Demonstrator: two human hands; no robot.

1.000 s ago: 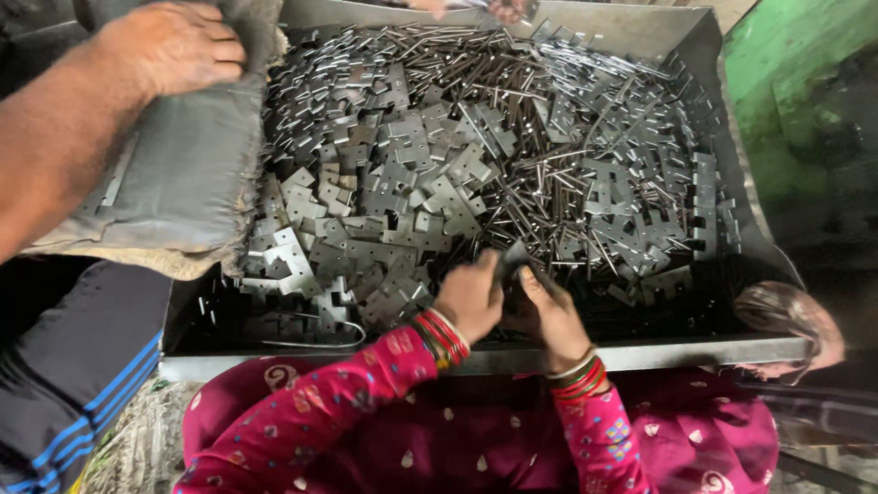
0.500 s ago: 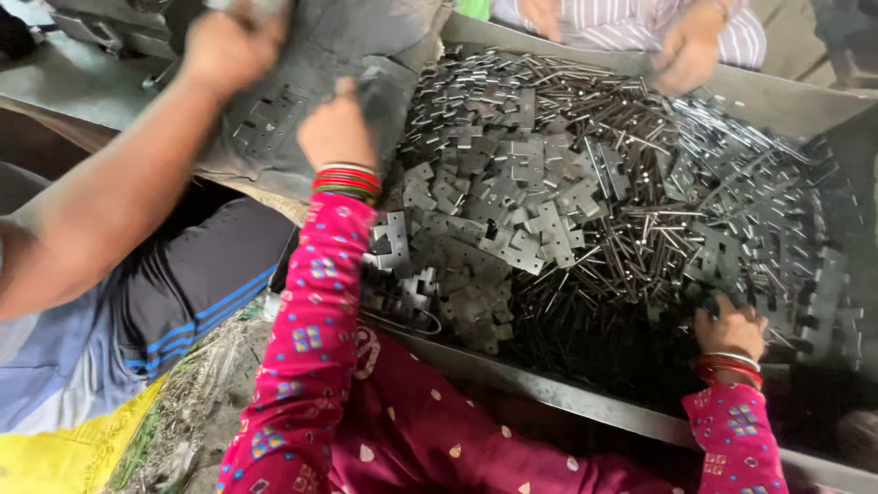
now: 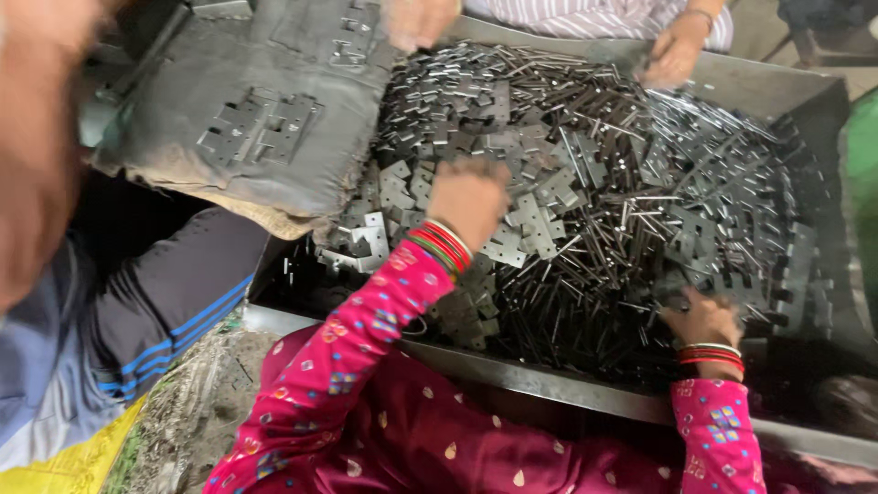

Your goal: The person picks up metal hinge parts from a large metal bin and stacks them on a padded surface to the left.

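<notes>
Hands point(image 3: 471, 197) point(image 3: 702, 317) atop heaped metal brackets point(image 3: 585, 183)

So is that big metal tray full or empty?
Full. The tray is heaped with flat metal plates and pins, and both hands, left and right, are in the pile.

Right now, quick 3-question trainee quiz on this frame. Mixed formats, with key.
1. True or false: the left hand rests on the grey cushion pad.
2. Where is the right hand? A) on the pile of flat metal hinge plates and pins near the tray's front rim B) outside the tray
3. What colour are the person's sleeves?

Key: 1 false, it is over the pile; 2 A; 3 pink.
</notes>
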